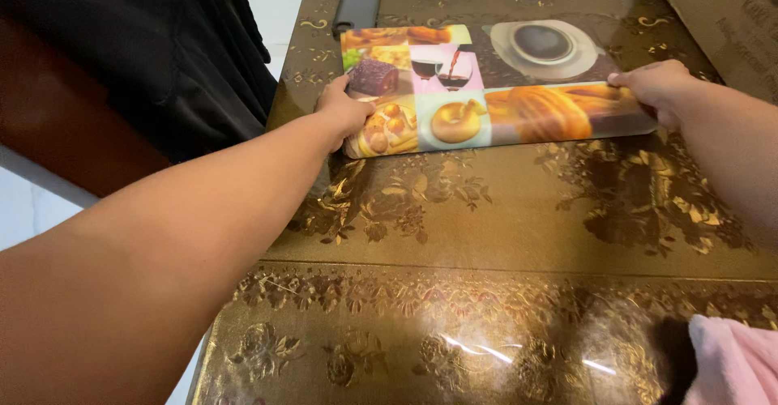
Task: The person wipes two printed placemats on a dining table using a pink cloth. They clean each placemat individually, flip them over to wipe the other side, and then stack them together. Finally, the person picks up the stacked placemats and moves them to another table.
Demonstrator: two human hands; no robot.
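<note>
A food-print placemat (pixel 486 89) is being rolled at the table's (pixel 502 211) far side, each end being held in a closed grip by the left hand (pixel 344 113) and right hand (pixel 660 89). The next move is judged to call for even pressure at both ends, so the roll is kept straight.

Place: we take this for a home, most likely a dining corner.
Table: we see a table (pixel 502 219) under a glossy gold-brown floral cover, the sort used in a household.
Mat: a placemat (pixel 486 89) printed with pastries, wine glasses and a coffee cup lies on it.
Odds and ends: a dark remote control (pixel 357 6), a cardboard box (pixel 729 16) and dark clothing (pixel 162 57) hanging beside the table.
</note>
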